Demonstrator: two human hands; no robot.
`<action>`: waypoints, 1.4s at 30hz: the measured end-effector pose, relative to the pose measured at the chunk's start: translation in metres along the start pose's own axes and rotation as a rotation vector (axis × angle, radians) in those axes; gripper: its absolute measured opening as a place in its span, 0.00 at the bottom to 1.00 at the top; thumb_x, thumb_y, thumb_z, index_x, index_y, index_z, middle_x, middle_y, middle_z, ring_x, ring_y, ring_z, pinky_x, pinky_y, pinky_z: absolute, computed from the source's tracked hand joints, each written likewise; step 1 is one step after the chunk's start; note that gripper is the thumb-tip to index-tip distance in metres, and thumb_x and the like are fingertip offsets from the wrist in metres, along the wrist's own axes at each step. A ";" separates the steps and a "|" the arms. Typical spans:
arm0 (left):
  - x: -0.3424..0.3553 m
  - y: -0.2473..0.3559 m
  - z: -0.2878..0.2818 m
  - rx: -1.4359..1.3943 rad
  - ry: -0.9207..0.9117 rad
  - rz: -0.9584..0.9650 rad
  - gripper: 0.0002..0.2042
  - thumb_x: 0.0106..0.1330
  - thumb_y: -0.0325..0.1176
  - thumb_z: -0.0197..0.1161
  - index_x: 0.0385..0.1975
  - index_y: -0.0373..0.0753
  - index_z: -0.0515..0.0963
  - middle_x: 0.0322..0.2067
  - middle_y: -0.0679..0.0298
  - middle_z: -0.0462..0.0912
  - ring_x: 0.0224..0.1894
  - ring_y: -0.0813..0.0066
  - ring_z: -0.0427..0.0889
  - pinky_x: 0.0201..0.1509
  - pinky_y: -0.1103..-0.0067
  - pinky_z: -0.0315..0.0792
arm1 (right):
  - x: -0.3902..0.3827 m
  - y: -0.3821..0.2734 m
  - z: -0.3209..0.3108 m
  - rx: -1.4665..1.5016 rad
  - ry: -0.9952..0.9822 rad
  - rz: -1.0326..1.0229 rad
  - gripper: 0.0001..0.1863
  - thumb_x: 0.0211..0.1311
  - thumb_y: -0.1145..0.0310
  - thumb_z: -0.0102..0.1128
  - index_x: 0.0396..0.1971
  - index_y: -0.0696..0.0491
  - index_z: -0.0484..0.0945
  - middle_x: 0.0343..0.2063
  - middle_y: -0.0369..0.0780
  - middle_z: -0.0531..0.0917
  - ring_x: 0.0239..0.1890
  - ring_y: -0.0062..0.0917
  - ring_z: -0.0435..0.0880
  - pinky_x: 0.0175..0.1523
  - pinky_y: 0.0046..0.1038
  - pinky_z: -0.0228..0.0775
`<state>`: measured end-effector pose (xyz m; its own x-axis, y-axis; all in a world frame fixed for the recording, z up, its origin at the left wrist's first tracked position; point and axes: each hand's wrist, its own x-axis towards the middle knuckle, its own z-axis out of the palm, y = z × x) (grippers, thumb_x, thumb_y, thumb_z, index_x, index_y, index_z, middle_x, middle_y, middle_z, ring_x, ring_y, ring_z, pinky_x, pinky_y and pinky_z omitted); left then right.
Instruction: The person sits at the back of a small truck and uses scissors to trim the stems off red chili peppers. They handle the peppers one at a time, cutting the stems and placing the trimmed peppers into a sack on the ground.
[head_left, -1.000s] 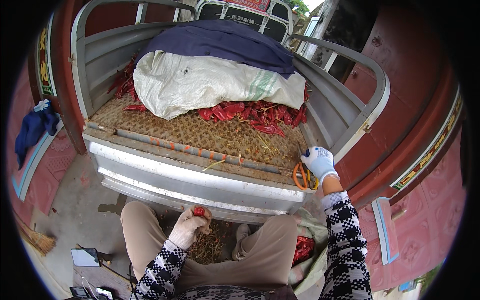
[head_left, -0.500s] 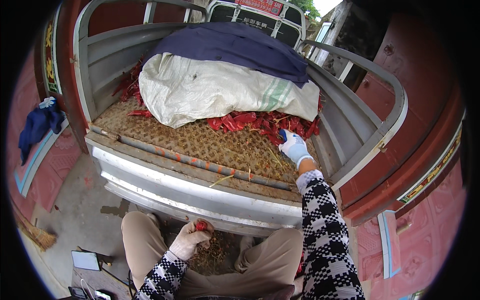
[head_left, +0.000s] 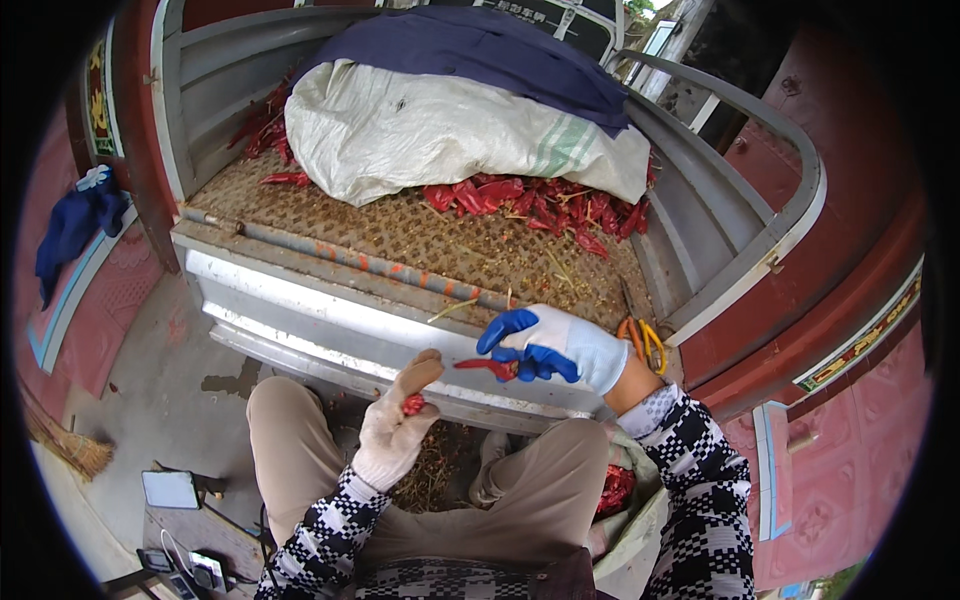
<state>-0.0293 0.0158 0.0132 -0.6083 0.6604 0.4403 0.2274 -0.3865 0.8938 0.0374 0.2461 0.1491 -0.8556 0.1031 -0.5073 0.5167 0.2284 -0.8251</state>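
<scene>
Right hand [head_left: 548,345] pinches 1 chili [head_left: 487,369], tip toward 9 o'clock; likely light, fragile: hold thick end. Left hand [head_left: 392,428] grips red piece [head_left: 413,404].

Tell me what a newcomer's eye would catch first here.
The eye would probably fall on the bulky white sack, partly under a dark blue cloth and over red peppers in the cargo bed. Nearer, the blue-and-white gloved right hand holds a single pepper beside the pale-gloved left hand.
</scene>
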 end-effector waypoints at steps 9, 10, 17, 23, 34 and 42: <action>-0.005 0.010 0.013 0.581 -0.005 0.072 0.25 0.57 0.25 0.63 0.57 0.36 0.70 0.46 0.49 0.79 0.48 0.49 0.80 0.51 0.67 0.75 | 0.006 0.043 0.070 0.069 0.120 -0.004 0.15 0.66 0.57 0.56 0.38 0.54 0.79 0.23 0.39 0.82 0.23 0.23 0.82 0.25 0.25 0.72; -0.008 0.008 0.015 0.582 0.001 0.078 0.22 0.58 0.25 0.63 0.55 0.36 0.71 0.46 0.49 0.79 0.47 0.52 0.80 0.50 0.69 0.75 | -0.002 0.038 0.064 -0.048 0.158 -0.070 0.16 0.64 0.56 0.56 0.39 0.54 0.78 0.25 0.40 0.82 0.25 0.25 0.82 0.27 0.26 0.72; -0.009 0.008 0.021 -0.270 -0.178 -0.480 0.15 0.61 0.25 0.62 0.49 0.33 0.73 0.37 0.66 0.79 0.39 0.80 0.78 0.45 0.80 0.73 | -0.078 0.082 -0.086 -1.060 0.910 0.327 0.26 0.53 0.52 0.62 0.45 0.56 0.75 0.39 0.47 0.83 0.41 0.37 0.83 0.44 0.34 0.75; -0.014 -0.002 0.011 -0.501 -0.058 -0.549 0.18 0.62 0.34 0.59 0.49 0.32 0.72 0.29 0.66 0.76 0.28 0.81 0.74 0.38 0.80 0.75 | -0.070 0.113 -0.102 -0.930 0.959 0.553 0.32 0.48 0.54 0.66 0.51 0.57 0.73 0.43 0.50 0.84 0.48 0.42 0.83 0.52 0.35 0.76; -0.014 -0.004 0.001 -0.498 -0.093 -0.524 0.14 0.64 0.27 0.59 0.49 0.33 0.75 0.38 0.65 0.80 0.38 0.81 0.79 0.42 0.84 0.75 | -0.119 0.149 -0.045 0.191 0.444 -0.171 0.21 0.58 0.67 0.63 0.47 0.65 0.73 0.33 0.44 0.83 0.35 0.30 0.85 0.42 0.29 0.78; -0.014 0.000 -0.007 -0.309 -0.076 -0.454 0.14 0.58 0.23 0.56 0.44 0.30 0.77 0.38 0.63 0.80 0.38 0.78 0.78 0.44 0.82 0.73 | -0.115 0.119 0.092 0.306 -0.309 -0.153 0.35 0.63 0.43 0.58 0.55 0.60 0.70 0.28 0.36 0.79 0.28 0.16 0.75 0.33 0.16 0.65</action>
<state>-0.0263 0.0016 0.0059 -0.5337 0.8451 0.0315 -0.2858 -0.2152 0.9338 0.2006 0.1723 0.0864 -0.8976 -0.2132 -0.3857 0.4100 -0.0829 -0.9083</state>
